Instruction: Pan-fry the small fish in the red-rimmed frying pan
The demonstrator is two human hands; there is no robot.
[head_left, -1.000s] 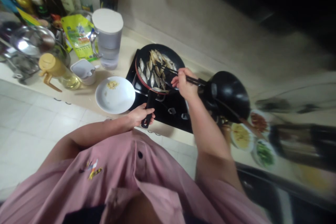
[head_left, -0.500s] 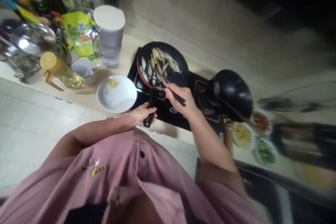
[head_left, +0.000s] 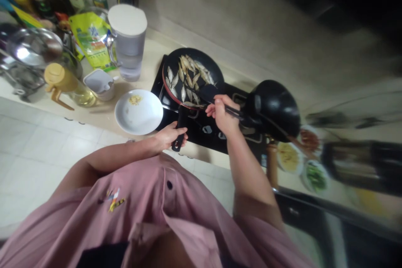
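Note:
My left hand [head_left: 172,135] is closed around the black handle [head_left: 181,125] of a frying pan [head_left: 209,60]. The pan sits on the stove [head_left: 201,127], and several small fish [head_left: 187,67] lie in it, some browned and some silvery. In my right hand [head_left: 224,113] is a black spatula [head_left: 207,92], its blade over the pan's right side, near the fish. Whether the blade touches the pan's bottom I cannot tell. Left of the pan stands a white plate [head_left: 140,119] with a small heap of chopped yellowish bits [head_left: 135,99].
A black wok [head_left: 276,106] occupies the right burner, its wooden handle [head_left: 303,148] pointing right. Beyond it are bowls of yellow pieces [head_left: 288,157], red pieces [head_left: 310,140] and greens [head_left: 315,175]. To the left stand a water pitcher [head_left: 129,46], an oil jug [head_left: 70,86] and a white container [head_left: 99,84].
My right hand has moved to the right with the spatula, whose blade has swung from the fish at the pan's near side toward its right side. My left hand stays on the handle.

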